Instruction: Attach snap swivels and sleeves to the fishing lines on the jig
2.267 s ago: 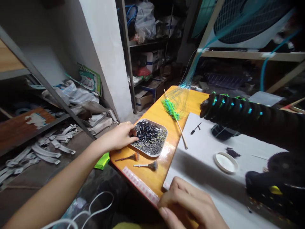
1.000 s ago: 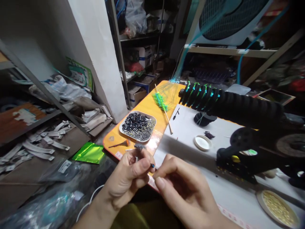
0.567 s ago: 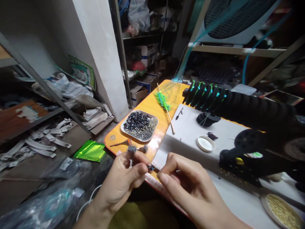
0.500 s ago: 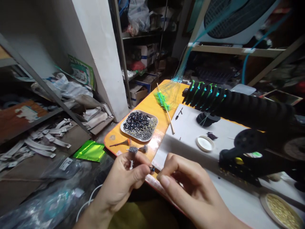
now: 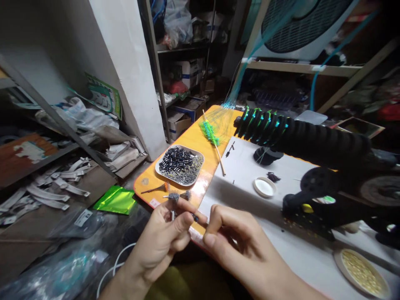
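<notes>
My left hand (image 5: 162,239) is closed, its thumb and forefinger pinching a small dark cylindrical piece (image 5: 195,217). A grey bristly tuft (image 5: 173,198) shows at the top of that hand, and a short white stick pokes out between the fingers; how they are joined is hidden. Just to the right, thumb and forefinger of my right hand (image 5: 237,237) are pressed together close to the dark piece. Whatever they hold is too small to make out. Beyond the hands lie an orange-tipped tuft on a thin stem (image 5: 156,188) and a white tray (image 5: 200,177) of black tubes and grey bits.
A stick wound with green fibre (image 5: 209,132) lies on the orange tabletop (image 5: 184,138). At the right stands a black machine with a ribbed roller (image 5: 312,135). A small white dish (image 5: 265,187) and a bowl of yellowish bits (image 5: 340,262) sit on the white surface.
The view has shifted slightly, so the bench and machine appear farther left. My right thumb and forefinger have drawn closer together, and both hands stay near each other.
</notes>
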Motion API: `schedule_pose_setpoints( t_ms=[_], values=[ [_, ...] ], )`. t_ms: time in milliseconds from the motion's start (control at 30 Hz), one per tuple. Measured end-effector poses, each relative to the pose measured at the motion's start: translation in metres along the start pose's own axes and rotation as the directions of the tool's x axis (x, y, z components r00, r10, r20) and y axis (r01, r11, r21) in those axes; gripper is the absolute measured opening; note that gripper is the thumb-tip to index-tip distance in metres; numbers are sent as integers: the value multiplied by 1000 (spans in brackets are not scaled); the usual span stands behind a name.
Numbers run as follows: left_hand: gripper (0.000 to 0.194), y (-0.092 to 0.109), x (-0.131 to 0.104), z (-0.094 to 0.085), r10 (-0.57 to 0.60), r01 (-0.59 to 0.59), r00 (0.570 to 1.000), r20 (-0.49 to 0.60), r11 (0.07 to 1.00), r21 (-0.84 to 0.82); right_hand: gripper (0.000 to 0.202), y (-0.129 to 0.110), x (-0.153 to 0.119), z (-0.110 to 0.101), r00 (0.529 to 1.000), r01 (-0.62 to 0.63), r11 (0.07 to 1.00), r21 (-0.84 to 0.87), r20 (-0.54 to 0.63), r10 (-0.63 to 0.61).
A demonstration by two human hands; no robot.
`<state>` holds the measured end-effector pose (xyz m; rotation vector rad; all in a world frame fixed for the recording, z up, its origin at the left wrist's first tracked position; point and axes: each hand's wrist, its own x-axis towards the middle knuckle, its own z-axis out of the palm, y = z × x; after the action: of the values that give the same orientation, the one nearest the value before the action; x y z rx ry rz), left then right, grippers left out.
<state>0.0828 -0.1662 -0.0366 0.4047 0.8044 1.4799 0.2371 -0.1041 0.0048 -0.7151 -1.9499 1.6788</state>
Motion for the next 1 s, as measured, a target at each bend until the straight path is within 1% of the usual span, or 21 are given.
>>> schedule_pose_setpoints(
  t_ms=[100, 267, 467, 567, 733, 833, 933, 1000],
  values=[
    [19, -1, 2, 1, -20, 20, 1000, 21, 1000, -15, 30, -2, 2, 1, 1000, -16, 1000, -16, 4, 16],
    [19, -2, 1, 1, -54, 54, 998, 16, 997, -53, 29, -1, 3, 0, 1000, -19, 1000, 4, 17, 19],
    [17, 1, -1, 4, -34, 35, 999, 12, 999, -40, 29, -1, 1, 1, 1000, -19, 1000, 14, 23, 19],
    [17, 0, -1, 3, -32, 33, 999, 8, 999, -36, 27, -1, 0, 1, 1000, -24, 1000, 9, 20, 24],
    [16, -2, -1, 1, -39, 40, 999, 24, 999, -37, 28, 0, 1, 2, 999, -28, 1000, 6, 25, 28],
    [16, -2, -1, 1, -38, 39, 999, 15, 999, -36, 29, -1, 2, 2, 999, -26, 1000, 0, 19, 26],
    [16, -3, -1, 0, -17, 17, 1000, 10, 1000, -9, 31, 1, 2, 2, 999, -35, 999, -6, 21, 35],
    [17, -3, -1, -2, 33, -34, 999, 23, 998, 46, 32, 3, 1, 1, 997, -68, 998, 9, 36, 67]
  ],
)
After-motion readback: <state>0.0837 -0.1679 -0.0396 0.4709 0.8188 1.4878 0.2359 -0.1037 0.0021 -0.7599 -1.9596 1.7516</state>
